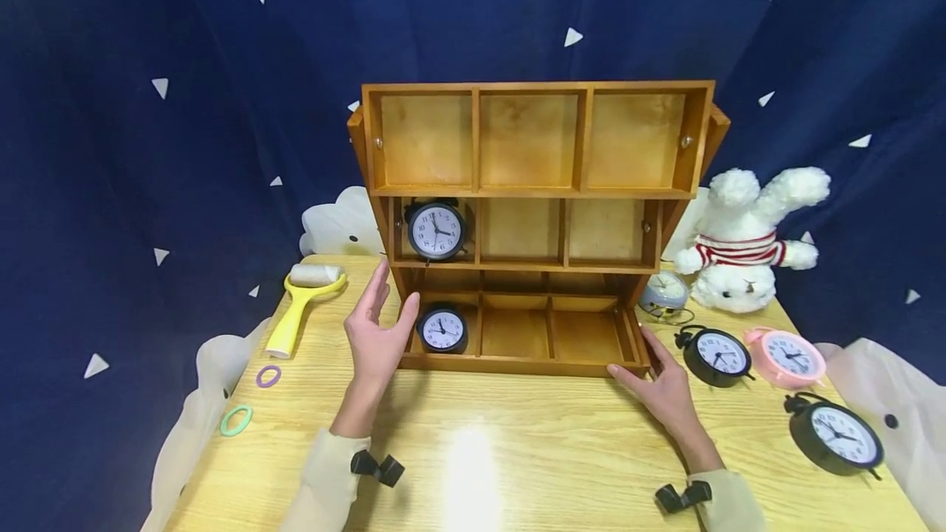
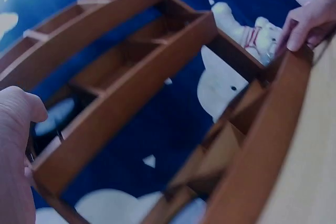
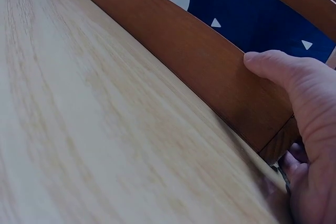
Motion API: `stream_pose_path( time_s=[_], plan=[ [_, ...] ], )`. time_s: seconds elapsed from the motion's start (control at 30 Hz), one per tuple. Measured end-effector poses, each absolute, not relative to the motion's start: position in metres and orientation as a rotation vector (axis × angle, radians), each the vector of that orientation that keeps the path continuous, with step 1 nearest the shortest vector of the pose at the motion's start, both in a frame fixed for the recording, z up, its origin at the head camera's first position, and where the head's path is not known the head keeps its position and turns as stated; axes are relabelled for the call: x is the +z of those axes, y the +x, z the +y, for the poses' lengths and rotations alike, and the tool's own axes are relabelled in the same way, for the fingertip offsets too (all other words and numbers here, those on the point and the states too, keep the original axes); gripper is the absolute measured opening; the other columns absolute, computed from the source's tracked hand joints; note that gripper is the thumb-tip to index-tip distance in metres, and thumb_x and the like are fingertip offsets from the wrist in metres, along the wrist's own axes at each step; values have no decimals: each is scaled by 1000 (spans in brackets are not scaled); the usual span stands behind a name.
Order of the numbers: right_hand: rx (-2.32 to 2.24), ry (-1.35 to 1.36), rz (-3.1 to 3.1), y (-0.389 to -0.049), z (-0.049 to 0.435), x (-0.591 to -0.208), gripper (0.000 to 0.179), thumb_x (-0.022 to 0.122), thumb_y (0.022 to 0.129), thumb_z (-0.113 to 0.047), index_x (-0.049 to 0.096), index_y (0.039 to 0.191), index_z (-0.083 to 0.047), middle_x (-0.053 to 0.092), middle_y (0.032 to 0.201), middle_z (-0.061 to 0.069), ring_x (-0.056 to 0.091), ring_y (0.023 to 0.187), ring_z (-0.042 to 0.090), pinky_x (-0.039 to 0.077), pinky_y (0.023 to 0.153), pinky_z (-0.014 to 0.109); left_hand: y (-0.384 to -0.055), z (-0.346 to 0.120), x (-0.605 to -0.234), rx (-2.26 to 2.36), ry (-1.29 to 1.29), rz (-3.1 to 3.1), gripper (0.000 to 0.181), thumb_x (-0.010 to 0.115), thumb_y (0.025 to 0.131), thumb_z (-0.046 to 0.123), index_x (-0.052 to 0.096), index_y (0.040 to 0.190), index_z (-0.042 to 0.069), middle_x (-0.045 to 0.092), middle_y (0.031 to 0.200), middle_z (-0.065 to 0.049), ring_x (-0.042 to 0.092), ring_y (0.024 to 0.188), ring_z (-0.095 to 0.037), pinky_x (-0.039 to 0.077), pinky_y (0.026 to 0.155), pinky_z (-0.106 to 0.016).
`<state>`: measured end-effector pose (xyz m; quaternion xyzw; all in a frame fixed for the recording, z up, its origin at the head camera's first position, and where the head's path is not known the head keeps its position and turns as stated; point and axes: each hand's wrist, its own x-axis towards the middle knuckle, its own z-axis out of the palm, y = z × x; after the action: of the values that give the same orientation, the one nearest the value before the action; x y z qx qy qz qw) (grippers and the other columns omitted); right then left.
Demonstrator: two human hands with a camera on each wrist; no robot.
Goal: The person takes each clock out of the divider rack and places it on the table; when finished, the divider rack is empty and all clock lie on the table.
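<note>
A three-tier wooden storage box (image 1: 517, 365) with divided trays stands unfolded on the table. My right hand (image 1: 667, 391) grips its bottom right corner, with the thumb (image 3: 270, 64) on the front board and the other fingers along the side. My left hand (image 1: 377, 343) is at the box's left side, thumb and fingers spread apart, holding nothing. One black alarm clock (image 1: 437, 231) sits in the middle tier's left compartment; another black clock (image 1: 443, 330) lies in the bottom tier's left compartment. In the left wrist view the thumb (image 2: 34, 108) is near the middle-tier clock (image 2: 55, 119).
To the right are a grey clock (image 1: 663, 292), two black alarm clocks (image 1: 720, 356) (image 1: 842, 435), a pink clock (image 1: 791, 357) and a white plush rabbit (image 1: 739, 249). To the left lie a yellow lint roller (image 1: 291, 318), a purple ring (image 1: 268, 366) and a green ring (image 1: 223, 424).
</note>
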<state>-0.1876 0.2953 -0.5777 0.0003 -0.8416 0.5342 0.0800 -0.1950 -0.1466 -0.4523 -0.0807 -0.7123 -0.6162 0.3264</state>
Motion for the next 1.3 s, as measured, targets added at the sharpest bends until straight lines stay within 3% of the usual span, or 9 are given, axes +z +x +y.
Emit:
stream_pose_path(
  time_s=[0.27, 0.47, 0.7, 1.0, 1.3],
  plan=[
    [1595, 30, -2525, -194, 293, -580, 95, 87, 87, -13, 31, 164, -4, 32, 164, 29, 36, 147, 48, 30, 102, -2, -229, -144, -432, -1498, -245, -1973, 72, 85, 88, 11, 53, 151, 0, 56, 152, -17, 56, 139, -28, 48, 113, -31],
    [1616, 46, -2507, -191, 291, -577, 97, 88, 86, -18, 32, 165, -12, 33, 166, 23, 37, 148, 43, 30, 102, -2, -243, -140, -422, -1368, -227, -2080, 81, 89, 84, 19, 50, 152, -2, 57, 148, -23, 58, 135, -33, 51, 111, -38],
    [1553, 82, -2479, -193, 290, -578, 95, 90, 84, -16, 36, 162, -4, 39, 161, 27, 43, 144, 43, 32, 102, -2, -254, -132, -415, -1201, -148, -2200, 91, 91, 80, 30, 48, 154, 0, 64, 138, -23, 62, 126, -39, 52, 107, -52],
    [1583, 79, -2491, -189, 289, -582, 95, 89, 86, -19, 34, 162, -3, 33, 165, 24, 38, 148, 43, 31, 103, -2, -258, -123, -417, -1141, -80, -2206, 91, 94, 76, 33, 50, 150, 2, 68, 128, -21, 64, 118, -40, 53, 100, -56],
    [1574, 51, -2496, -183, 293, -580, 95, 88, 86, -20, 34, 162, -5, 35, 164, 25, 40, 147, 44, 31, 101, -3, -266, -112, -424, -1104, -126, -2092, 87, 93, 70, 34, 56, 142, 2, 63, 140, -18, 63, 124, -36, 55, 103, -52]
  ],
)
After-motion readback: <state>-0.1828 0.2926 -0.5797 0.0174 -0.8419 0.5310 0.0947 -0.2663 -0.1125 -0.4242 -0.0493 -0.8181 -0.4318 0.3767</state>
